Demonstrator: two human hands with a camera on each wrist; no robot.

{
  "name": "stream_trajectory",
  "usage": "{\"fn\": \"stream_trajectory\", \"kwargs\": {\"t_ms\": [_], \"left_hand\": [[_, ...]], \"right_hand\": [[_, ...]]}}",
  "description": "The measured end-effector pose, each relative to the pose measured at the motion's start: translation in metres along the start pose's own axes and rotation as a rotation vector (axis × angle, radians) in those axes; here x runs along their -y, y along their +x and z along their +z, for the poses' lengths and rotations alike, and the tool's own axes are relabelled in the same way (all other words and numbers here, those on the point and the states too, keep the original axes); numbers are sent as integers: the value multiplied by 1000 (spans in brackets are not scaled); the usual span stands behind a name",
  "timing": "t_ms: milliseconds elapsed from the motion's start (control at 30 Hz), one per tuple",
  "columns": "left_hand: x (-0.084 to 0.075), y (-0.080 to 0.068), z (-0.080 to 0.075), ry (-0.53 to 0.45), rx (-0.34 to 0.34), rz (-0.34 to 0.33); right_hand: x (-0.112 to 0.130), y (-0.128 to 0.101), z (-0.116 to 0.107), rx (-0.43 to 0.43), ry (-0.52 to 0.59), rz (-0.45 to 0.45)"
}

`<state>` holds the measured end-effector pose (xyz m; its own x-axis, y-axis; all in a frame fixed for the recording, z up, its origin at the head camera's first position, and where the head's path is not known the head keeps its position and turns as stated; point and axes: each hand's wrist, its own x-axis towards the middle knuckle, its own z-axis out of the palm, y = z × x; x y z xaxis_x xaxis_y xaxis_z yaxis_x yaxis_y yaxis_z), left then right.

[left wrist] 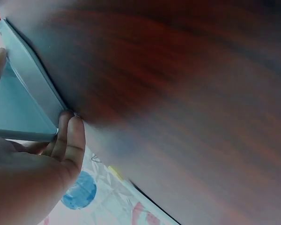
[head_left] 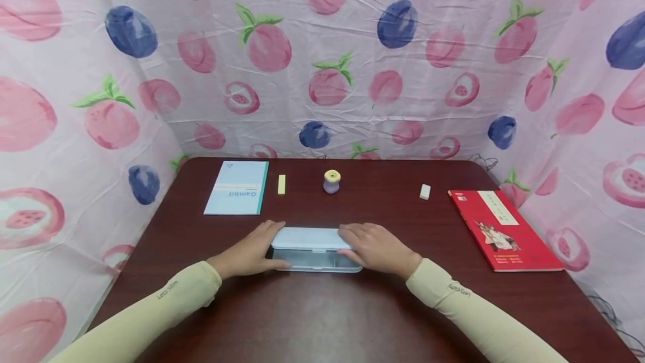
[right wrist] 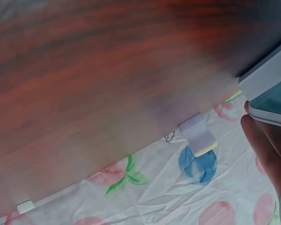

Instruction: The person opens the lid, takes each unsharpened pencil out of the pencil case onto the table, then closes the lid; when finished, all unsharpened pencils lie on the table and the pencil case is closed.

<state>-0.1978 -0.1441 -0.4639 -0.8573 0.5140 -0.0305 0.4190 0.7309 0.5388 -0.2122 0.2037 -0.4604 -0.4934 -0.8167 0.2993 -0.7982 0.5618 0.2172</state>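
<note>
Fingers of both our hands curl round the ends of the pale blue case (head_left: pixel 313 248), which lies flat on the dark wooden table (head_left: pixel 322 318) directly before us. Our left hand (head_left: pixel 252 254) grips the case's 9 o'clock end; our right hand (head_left: pixel 375 248) grips its 3 o'clock end, fingertips over the lid. Beyond the case, from 10 to 2 o'clock, we see a light blue notebook (head_left: pixel 238 187), a yellow eraser (head_left: pixel 281 184), a small sharpener (head_left: pixel 331 181), a white eraser (head_left: pixel 425 191) and a red book (head_left: pixel 504 229).
</note>
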Motion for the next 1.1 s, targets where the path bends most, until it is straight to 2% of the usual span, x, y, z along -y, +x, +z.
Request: {"fn": "stream_trajectory", "kwargs": {"t_ms": [267, 400, 700, 1100], "left_hand": [[-1, -1, -2, -76, -5, -84], [-1, 0, -2, -88, -14, -92], [-1, 1, -2, -120, -26, -81], [-2, 1, -3, -153, -41, -88]], "right_hand": [[-5, 5, -1, -251, -24, -28], [-9, 9, -5, -345, -7, 6], [-15, 15, -13, -415, 19, 165], [-18, 23, -13, -445, 22, 243]]}}
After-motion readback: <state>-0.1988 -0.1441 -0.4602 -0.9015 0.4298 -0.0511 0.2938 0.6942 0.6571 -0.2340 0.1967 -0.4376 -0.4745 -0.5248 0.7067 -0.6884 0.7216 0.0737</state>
